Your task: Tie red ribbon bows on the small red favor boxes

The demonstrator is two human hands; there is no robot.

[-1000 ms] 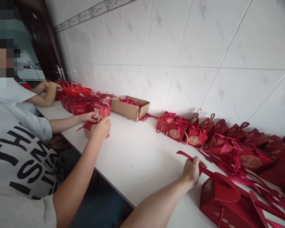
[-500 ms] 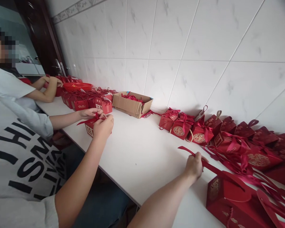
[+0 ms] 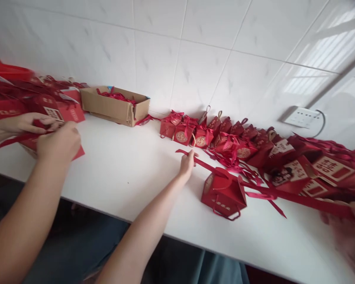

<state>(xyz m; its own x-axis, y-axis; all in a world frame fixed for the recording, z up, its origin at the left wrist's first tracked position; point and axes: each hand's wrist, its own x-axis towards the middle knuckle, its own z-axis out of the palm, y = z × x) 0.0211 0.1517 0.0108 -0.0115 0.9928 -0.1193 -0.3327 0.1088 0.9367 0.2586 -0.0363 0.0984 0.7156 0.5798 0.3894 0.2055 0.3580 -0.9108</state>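
A small red gift box [image 3: 223, 195] with gold lettering and a red cord handle stands on the white table in front of me. Through its top runs a red ribbon [image 3: 296, 198], pulled out to both sides. My left hand [image 3: 187, 165] pinches the ribbon's left end, with a short tail sticking out past the fingers. At the right edge of the view, my right hand [image 3: 344, 228] is closed on the other end; it is slightly blurred. Neither hand touches the box. Loose ribbons [image 3: 229, 161] lie just behind it.
Finished-looking red boxes [image 3: 182, 134] line the wall. A cardboard box [image 3: 112, 108] holds more ribbon. On the left, a co-worker's hands [image 3: 59, 142] work at another red box. More boxes [image 3: 333, 169] are piled at the right, below a socket strip [image 3: 300, 117].
My view has swung to the right, bringing the whole gift box and my right hand into sight. My left hand still grips the ribbon's end.
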